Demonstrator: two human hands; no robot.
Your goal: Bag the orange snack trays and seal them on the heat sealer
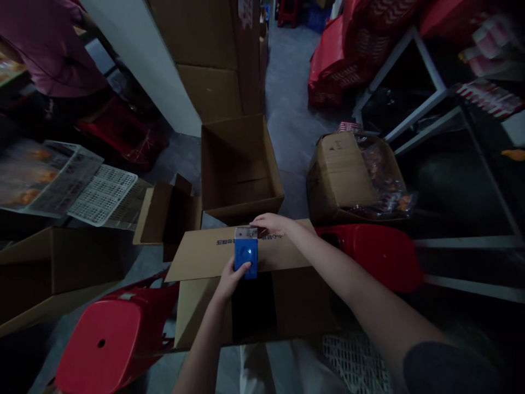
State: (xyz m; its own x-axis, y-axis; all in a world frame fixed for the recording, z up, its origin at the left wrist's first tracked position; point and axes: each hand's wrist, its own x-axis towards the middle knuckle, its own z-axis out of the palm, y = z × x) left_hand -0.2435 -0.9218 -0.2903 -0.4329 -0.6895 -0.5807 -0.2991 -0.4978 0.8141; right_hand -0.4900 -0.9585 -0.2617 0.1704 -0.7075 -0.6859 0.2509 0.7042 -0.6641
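Note:
My left hand (233,278) grips a blue tape dispenser (245,260) with a silvery end, its thumb across the lower front. Fingers of my right hand (268,222) are pinched together beside the silvery end; what they hold, if anything, is too small to make out. Under both hands lies the far flap of a cardboard carton (200,254), printed with dark characters. This carton's near side is partly open, with a dark gap below the dispenser.
Beyond stands an open carton (273,189), with a smaller open one (151,216) to its left. Red stools (98,342) (383,257) flank the work. At right, a carton (346,169) holds plastic-wrapped items. White baskets (102,191) and a person in pink (61,49) are left.

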